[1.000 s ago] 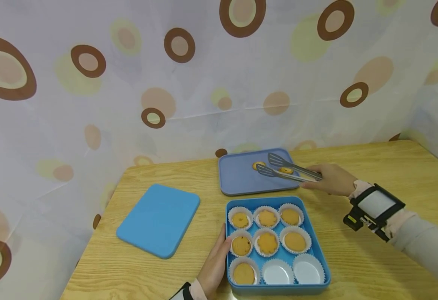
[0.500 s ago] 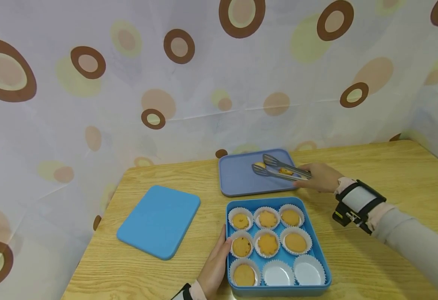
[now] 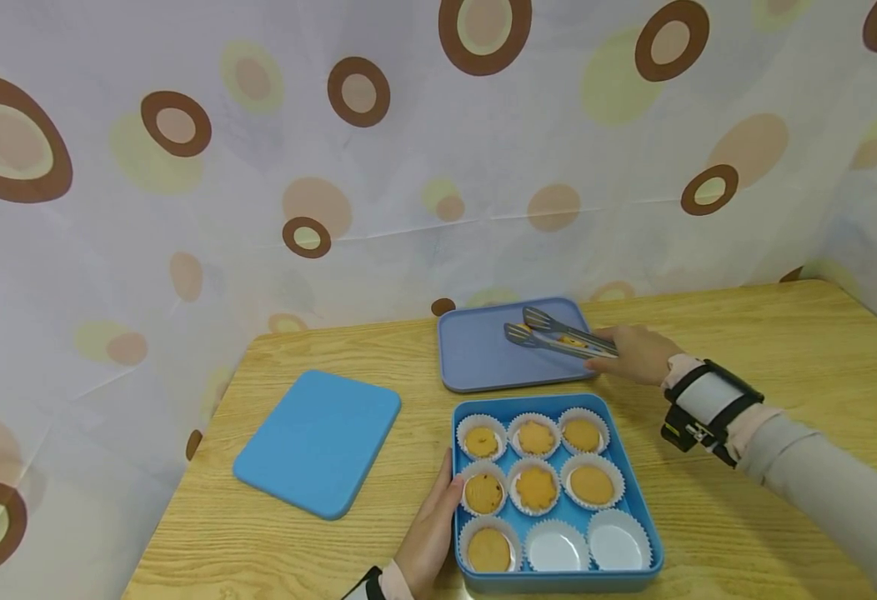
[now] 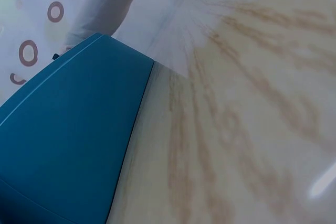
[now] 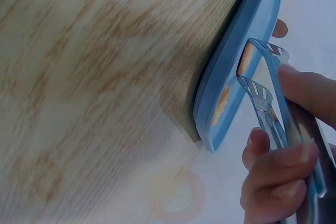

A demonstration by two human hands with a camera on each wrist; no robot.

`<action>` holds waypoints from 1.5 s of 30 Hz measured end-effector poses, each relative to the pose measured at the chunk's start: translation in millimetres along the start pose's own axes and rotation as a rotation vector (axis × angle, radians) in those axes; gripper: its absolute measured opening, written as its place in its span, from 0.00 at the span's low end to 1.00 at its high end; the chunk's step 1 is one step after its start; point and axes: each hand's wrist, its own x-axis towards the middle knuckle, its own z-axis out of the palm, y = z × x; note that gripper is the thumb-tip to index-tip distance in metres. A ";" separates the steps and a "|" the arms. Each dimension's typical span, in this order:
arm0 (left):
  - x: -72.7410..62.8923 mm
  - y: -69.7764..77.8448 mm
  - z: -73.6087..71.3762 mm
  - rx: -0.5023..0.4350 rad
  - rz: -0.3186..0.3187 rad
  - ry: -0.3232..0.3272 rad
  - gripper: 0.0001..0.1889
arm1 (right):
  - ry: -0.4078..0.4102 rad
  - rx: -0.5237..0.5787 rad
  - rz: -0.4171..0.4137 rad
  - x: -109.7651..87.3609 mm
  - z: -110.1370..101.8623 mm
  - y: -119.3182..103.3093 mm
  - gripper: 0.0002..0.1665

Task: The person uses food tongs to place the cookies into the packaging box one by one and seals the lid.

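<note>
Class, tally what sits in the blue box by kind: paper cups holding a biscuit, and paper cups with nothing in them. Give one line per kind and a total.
Paper cups holding a biscuit: 7
Paper cups with nothing in them: 2
Total paper cups in the blue box: 9

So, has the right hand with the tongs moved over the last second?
Yes. The right hand has carried the tongs leftward, further over the blue-grey tray, towards the cookies there.
</note>
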 end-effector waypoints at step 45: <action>-1.0 2.1 -0.5 -0.027 -0.025 -0.003 0.34 | 0.141 -0.204 -0.164 -115.8 -29.4 -31.3 0.35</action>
